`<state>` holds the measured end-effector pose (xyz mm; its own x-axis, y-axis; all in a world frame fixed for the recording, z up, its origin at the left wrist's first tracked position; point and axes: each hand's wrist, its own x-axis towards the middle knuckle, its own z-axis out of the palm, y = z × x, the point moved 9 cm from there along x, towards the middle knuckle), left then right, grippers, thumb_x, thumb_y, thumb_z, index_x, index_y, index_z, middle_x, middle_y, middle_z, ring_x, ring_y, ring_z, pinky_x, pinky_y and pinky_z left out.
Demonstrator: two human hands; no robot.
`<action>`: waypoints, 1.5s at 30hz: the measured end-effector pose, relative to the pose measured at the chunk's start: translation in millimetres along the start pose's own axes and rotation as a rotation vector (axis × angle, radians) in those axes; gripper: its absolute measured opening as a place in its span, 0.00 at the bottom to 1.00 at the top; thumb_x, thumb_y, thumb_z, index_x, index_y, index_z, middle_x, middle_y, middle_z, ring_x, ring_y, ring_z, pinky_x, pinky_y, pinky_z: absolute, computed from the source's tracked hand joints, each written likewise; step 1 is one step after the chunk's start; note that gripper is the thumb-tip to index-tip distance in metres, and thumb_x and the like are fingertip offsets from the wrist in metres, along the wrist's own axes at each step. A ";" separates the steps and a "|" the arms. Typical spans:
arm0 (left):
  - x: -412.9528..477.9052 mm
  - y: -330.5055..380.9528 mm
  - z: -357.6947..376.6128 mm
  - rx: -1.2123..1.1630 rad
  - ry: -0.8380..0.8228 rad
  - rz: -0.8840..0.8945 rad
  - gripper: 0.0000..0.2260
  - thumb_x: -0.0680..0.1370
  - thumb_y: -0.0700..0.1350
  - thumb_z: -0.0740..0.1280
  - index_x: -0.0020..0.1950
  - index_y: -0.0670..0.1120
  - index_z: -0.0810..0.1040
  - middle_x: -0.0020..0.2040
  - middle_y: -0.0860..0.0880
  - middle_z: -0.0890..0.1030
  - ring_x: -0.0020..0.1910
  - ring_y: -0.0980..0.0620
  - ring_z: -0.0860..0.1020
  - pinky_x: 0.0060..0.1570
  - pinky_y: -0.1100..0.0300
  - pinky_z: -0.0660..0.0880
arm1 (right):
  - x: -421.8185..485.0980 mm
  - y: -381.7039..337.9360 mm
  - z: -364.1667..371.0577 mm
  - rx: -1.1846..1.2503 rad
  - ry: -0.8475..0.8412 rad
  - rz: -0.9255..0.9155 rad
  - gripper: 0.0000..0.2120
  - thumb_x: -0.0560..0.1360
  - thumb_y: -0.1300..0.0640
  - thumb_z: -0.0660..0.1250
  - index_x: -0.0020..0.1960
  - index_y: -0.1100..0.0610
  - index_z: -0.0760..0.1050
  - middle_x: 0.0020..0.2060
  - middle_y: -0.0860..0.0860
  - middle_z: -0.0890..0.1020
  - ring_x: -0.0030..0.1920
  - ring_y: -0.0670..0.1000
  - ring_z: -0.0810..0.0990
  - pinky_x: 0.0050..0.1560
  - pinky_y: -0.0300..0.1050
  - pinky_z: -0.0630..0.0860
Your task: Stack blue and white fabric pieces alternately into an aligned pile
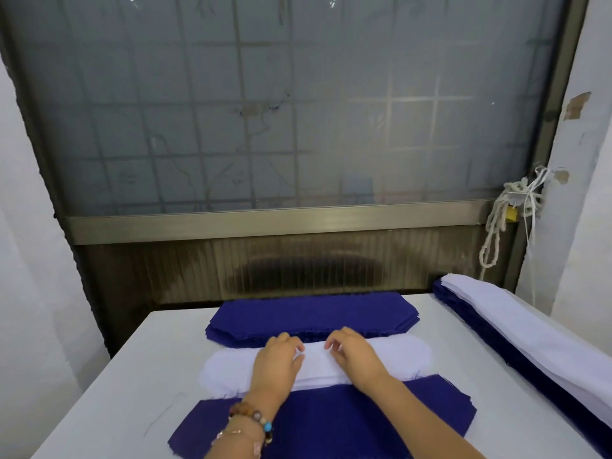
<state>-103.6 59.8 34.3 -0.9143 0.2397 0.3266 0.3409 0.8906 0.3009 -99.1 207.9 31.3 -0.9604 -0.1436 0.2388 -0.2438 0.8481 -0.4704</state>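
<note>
- The white stack (pixel 402 356) lies on the bench (pixel 109 376) between the far blue stack (pixel 311 314) and the near blue stack (pixel 351 422). It touches both, and all three long axes run left to right.
- The left hand (pixel 278 364) and right hand (pixel 356 357) rest side by side at its middle, equally near. Their fingers (pixel 331 342) curl down at its far edge. Whether they have pinched a layer cannot be told.
- The white piece's tapered ends point left and right.
- Its next place is probably the near blue stack, so it needs a short pull toward the person, with no turning.
- A blue and white pile (pixel 530 342) lies at the right.
</note>
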 end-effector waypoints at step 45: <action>8.2 -3.5 21.3 0.148 0.038 -0.001 0.04 0.82 0.53 0.56 0.49 0.56 0.63 0.46 0.59 0.71 0.49 0.57 0.70 0.59 0.58 0.58 | 14.8 10.8 25.7 -0.098 0.041 0.000 0.12 0.80 0.48 0.61 0.62 0.48 0.71 0.54 0.45 0.71 0.50 0.45 0.74 0.48 0.36 0.71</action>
<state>-116.9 66.9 16.8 -0.9046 0.2264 0.3611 0.3014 0.9388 0.1665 -119.4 201.9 8.0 -0.9537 -0.1242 0.2740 -0.2272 0.8943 -0.3856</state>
